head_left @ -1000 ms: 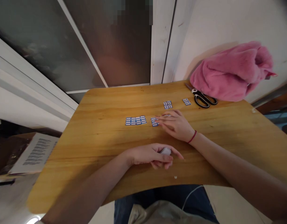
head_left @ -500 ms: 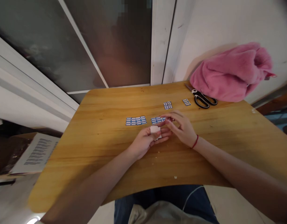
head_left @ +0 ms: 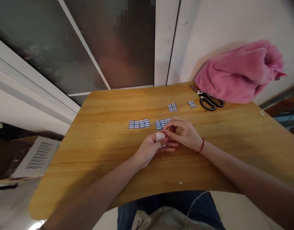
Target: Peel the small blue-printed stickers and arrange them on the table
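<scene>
My left hand (head_left: 153, 147) holds a small stack of white paper pieces (head_left: 160, 137), thumb on top and the other fingers stretched out beneath. My right hand (head_left: 184, 134) is closed in a pinch at the upper right corner of the stack; whatever lies between its fingertips is too small to make out. Just beyond the hands, a block of blue-bordered white labels (head_left: 161, 123) lies on the table, partly hidden by my right hand. To its left is another block of such labels (head_left: 139, 124), set in rows.
Two smaller label groups, one in the middle (head_left: 172, 107) and one to the right (head_left: 192, 103), lie farther back on the wooden table (head_left: 108, 108). Black-handled scissors (head_left: 209, 101) rest beside a pink plush item (head_left: 240, 73) against the wall. Tiny white scraps (head_left: 180, 183) dot the near side.
My right hand has come down and left from over the label block to the corner of the paper stack. More of that label block now shows.
</scene>
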`<state>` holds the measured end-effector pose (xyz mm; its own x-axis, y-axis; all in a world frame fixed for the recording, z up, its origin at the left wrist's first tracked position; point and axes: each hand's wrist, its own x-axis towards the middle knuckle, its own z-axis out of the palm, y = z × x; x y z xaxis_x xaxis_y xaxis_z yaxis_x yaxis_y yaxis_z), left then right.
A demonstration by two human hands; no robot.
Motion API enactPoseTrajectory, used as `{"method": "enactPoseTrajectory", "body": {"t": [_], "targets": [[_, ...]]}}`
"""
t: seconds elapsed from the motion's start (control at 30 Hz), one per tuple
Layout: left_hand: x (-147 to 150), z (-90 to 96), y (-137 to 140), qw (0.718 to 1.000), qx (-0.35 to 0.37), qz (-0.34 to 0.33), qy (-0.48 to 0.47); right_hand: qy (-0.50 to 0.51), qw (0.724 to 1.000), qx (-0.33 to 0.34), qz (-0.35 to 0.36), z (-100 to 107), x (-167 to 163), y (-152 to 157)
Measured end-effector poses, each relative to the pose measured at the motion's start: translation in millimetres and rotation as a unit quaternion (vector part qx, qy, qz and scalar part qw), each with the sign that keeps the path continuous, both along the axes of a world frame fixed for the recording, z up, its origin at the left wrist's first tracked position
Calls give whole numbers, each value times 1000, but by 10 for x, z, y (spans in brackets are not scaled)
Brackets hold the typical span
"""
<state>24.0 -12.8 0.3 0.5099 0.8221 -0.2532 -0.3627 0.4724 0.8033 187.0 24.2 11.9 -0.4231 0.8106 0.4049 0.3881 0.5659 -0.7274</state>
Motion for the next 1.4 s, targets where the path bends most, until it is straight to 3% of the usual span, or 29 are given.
{"method": "enactPoseTrajectory", "body": {"t": [0.13, 0.2, 0.3, 0.43, 0.57, 0.77, 0.9, 1.13, 1.27, 1.33, 1.4], "targets": [[-21, -20, 21, 1000, 0, -1, -3, 44, 993, 32, -108, -45, 51, 60], [-33, -31, 26, 1000, -6, -8, 13, 20, 990, 65, -125, -72, 83, 101], [-43, -35, 11, 998, -7, -56, 28, -119, 981, 130, -82, -108, 113, 141], [-46, -17, -24, 983, -18, -185, 11, -274, 945, 173, -41, -133, 66, 122], [-35, -15, -37, 969, -20, -247, -5, -332, 923, 194, -26, -152, -28, 96], [-14, -32, -15, 965, -9, -260, -27, -372, 907, 194, -30, -215, -79, 149], [-18, -25, 5, 973, 22, -229, -10, -387, 902, 192, -30, -241, -75, 181], [-46, 64, 6, 982, -18, -186, -33, -373, 906, 199, -17, -266, -48, 205], [-207, 214, 150, 991, 61, -108, 53, -331, 926, 180, -30, -236, -1, 215], [-395, 321, 299, 969, 165, -18, 181, -324, 928, 179, -44, -222, 9, 212], [-651, 411, 469, 901, 224, 97, 359, -328, 925, 184, -50, -221, 3, 203]]}}
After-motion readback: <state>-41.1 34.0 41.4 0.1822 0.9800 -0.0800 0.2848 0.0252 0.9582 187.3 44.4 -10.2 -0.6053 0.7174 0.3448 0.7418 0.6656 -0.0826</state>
